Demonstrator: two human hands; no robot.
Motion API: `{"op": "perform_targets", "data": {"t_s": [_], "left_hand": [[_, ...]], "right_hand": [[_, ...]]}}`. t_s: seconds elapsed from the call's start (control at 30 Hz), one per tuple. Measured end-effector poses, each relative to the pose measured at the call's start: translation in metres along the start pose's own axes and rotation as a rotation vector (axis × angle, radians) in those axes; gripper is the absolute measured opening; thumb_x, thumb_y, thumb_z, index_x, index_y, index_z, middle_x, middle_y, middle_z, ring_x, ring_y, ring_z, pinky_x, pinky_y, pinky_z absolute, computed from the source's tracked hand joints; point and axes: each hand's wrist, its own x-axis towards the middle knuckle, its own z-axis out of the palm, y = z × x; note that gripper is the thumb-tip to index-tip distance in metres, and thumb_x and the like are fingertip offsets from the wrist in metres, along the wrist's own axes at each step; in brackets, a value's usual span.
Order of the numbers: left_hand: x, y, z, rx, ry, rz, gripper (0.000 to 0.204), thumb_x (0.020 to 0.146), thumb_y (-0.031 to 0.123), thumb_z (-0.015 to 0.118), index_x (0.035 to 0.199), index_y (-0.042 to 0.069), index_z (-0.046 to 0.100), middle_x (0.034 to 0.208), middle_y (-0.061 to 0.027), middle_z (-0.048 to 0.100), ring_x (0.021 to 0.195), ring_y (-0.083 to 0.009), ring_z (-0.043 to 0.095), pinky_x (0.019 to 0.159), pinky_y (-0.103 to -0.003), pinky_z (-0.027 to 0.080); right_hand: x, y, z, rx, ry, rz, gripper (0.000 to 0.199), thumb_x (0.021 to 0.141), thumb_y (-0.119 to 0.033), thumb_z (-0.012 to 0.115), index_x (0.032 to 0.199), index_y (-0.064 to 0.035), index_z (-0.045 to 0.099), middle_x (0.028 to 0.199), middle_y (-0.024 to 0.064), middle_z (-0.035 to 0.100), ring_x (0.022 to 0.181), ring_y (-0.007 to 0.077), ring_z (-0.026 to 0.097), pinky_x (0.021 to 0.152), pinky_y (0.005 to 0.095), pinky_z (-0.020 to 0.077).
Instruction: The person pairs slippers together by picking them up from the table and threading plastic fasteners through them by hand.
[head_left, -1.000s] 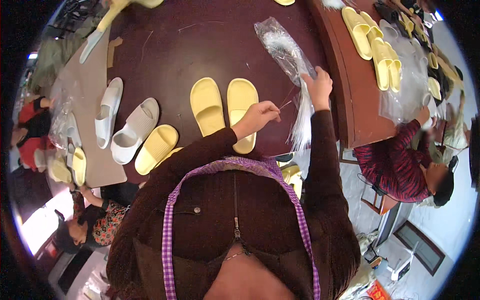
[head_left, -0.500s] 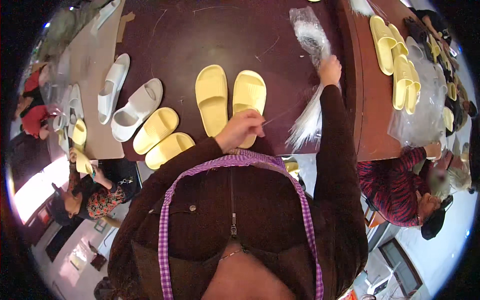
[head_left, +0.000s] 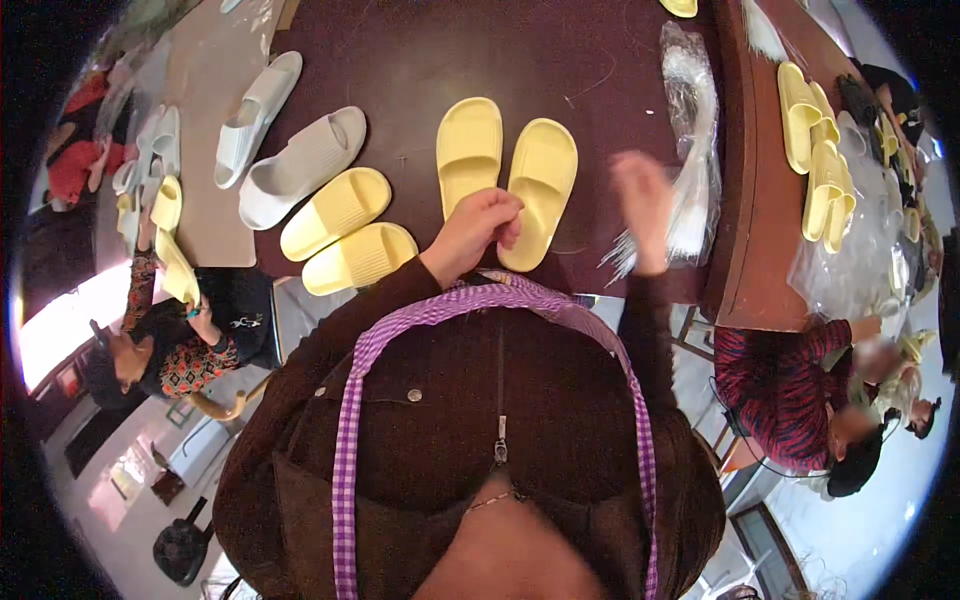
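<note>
In front of me on the dark red table lie two yellow slippers, the left slipper (head_left: 470, 145) upright in the view and the right slipper (head_left: 547, 185) tilted with its far end to the right. My left hand (head_left: 474, 232) is at their near ends, overlapping the left slipper. Its fingers are curled closed, and what they hold, if anything, is hidden. Motion blurs my right hand (head_left: 643, 205), raised over the table between the right slipper and a bundle of thin white strands (head_left: 692, 205) partly inside a clear plastic bag (head_left: 688, 60).
Left of me lie another yellow pair (head_left: 335, 215) and two grey slippers (head_left: 303, 165). More yellow slippers (head_left: 797, 115) rest on the adjoining brown table (head_left: 765, 230) to the right. A person (head_left: 790, 390) sits there, and another person (head_left: 190, 350) handles a yellow slipper at far left.
My right hand has left the strand bundle and moved toward the slippers and me. The right slipper now sits more tilted, uncovered by my left hand. The whole view has shifted.
</note>
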Motion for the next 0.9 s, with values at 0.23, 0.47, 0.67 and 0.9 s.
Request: {"op": "perform_targets", "data": {"t_s": [0.23,0.47,0.67,0.9], "left_hand": [[-0.007,0.011,0.000,-0.057,-0.102,0.065,0.018,0.089,0.014,0.051,0.098,0.000,0.052,0.075,-0.0067,0.058,0.058,-0.0119,0.053,0.054,-0.024,0.043],[-0.032,0.013,0.004,0.119,-0.165,0.256,0.025,0.088,0.014,0.052,0.109,-0.001,0.052,0.081,-0.0053,0.061,0.060,-0.0092,0.053,0.055,-0.022,0.044],[-0.066,0.019,0.012,0.309,-0.548,0.115,0.022,0.087,0.012,0.053,0.106,0.000,0.056,0.084,-0.0043,0.062,0.062,-0.0079,0.053,0.057,-0.021,0.044],[-0.070,0.015,-0.012,0.539,-0.502,0.386,0.015,0.084,0.010,0.055,0.094,0.001,0.061,0.078,-0.0069,0.062,0.064,-0.0145,0.058,0.059,-0.026,0.046]], "right_hand": [[-0.103,-0.086,0.067,0.446,-0.204,0.499,0.014,0.083,-0.007,0.059,0.095,0.0008,0.061,0.076,0.0052,0.063,0.058,0.0052,0.052,0.053,0.0178,0.0406],[-0.105,-0.129,0.050,0.639,0.073,0.461,0.010,0.085,-0.004,0.055,0.093,0.0000,0.059,0.073,0.0071,0.062,0.054,0.0065,0.049,0.050,0.0180,0.0387],[-0.109,-0.158,0.026,1.014,0.240,0.373,0.010,0.086,-0.002,0.051,0.092,-0.0009,0.059,0.068,0.0086,0.060,0.052,0.0096,0.049,0.048,0.0198,0.0379],[-0.124,-0.143,0.005,0.853,0.320,0.440,0.010,0.083,-0.004,0.054,0.090,0.0005,0.059,0.065,0.0089,0.059,0.051,0.0103,0.049,0.046,0.0210,0.0382]]}}
